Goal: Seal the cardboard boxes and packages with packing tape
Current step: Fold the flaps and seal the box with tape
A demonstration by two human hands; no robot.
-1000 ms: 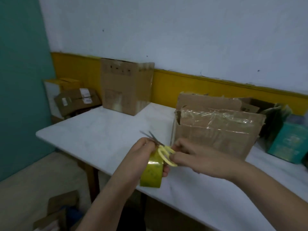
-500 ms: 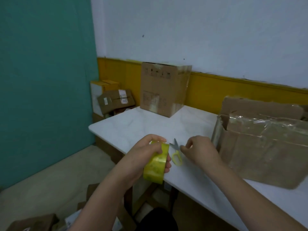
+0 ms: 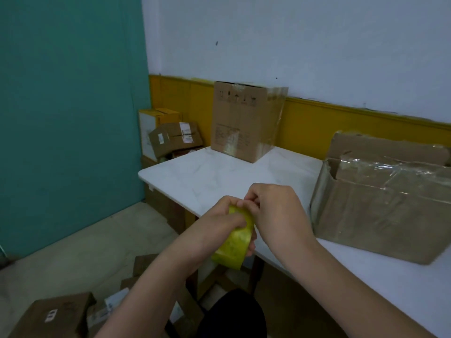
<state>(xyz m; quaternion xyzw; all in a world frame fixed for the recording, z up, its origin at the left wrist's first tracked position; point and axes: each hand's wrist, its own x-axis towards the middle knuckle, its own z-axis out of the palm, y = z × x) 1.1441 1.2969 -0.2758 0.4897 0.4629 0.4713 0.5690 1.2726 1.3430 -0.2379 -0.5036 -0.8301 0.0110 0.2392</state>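
Note:
My left hand [image 3: 219, 220] grips a yellowish roll of packing tape [image 3: 234, 242] in front of the white table's near edge. My right hand [image 3: 275, 211] has its fingertips curled onto the top of the roll and picks at the tape there. A wide, low cardboard box [image 3: 380, 211] wrapped in clear tape, with a torn flap standing up behind it, sits on the table to the right of my hands. A tall, closed cardboard box [image 3: 241, 123] stands at the table's far end against the wall. No scissors are visible.
The white table [image 3: 210, 176] runs from the far left corner to the right. Beyond its left end lies a pile of small parcels [image 3: 170, 135]. More cardboard boxes [image 3: 56, 313] lie on the floor at the lower left and under the table.
The yellow-handled scissors my right hand held have left the view. My right hand has moved onto the top of the tape roll. The view has swung left.

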